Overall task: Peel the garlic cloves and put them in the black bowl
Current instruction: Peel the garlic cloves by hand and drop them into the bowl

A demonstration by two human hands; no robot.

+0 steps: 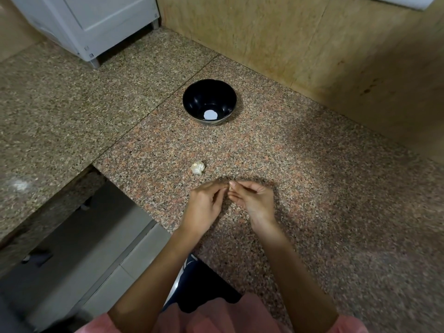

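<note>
A black bowl (209, 102) stands on the speckled granite counter (312, 188), with only a white round spot showing at its bottom. A pale garlic bulb piece (198, 167) lies on the counter between the bowl and my hands. My left hand (204, 205) and my right hand (252, 200) meet fingertip to fingertip just in front of it, pinching a small garlic clove (230, 186) that is mostly hidden by the fingers.
A white appliance (91, 25) stands at the back left. A tan stone wall (324, 56) runs behind and to the right of the bowl. The counter's edge drops at the left to a lower grey floor (79, 248).
</note>
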